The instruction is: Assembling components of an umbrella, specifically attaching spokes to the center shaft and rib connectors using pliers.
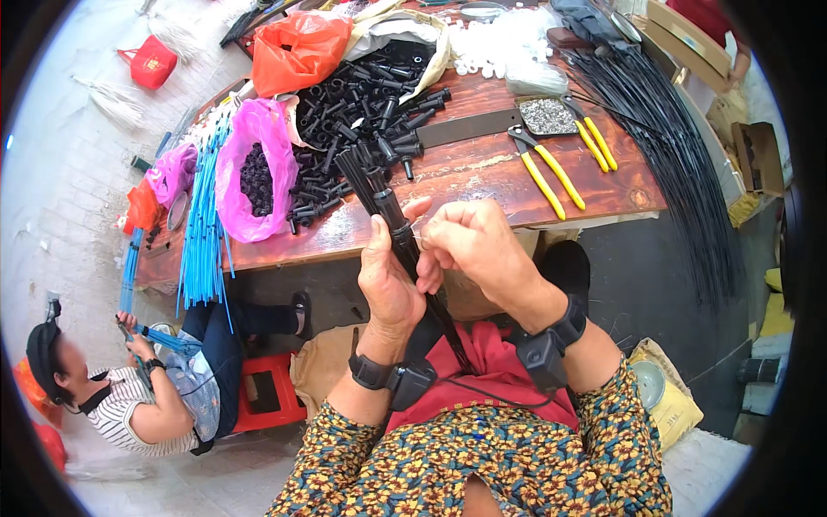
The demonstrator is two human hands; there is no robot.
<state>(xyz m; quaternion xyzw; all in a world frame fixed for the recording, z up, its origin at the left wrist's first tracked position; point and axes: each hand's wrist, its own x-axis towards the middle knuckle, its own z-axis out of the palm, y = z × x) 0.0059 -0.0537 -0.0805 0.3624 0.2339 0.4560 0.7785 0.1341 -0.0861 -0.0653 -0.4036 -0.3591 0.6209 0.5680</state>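
Observation:
Over the table's front edge, my left hand [388, 289] is closed around a slanting bundle of thin black rods [355, 179], its thumb pressed along the side. Black ribbed plastic fittings [390, 209] sit along this bundle above my fingers. Close against its right side, my right hand [482, 246] has thumb and fingers pinched together. What that pinch holds is too small to make out. The bundle's lower end runs down to the red apron [491, 366] on my lap.
The wooden table [603, 198] bears piled black plastic fittings [362, 99], a pink bag [231, 198], blue rods [202, 220], yellow-handled pliers [551, 177], a metal bar [469, 128] and a tray of metal bits [547, 118]. Long black rods [680, 164] overhang its right. A co-worker [151, 388] sits left.

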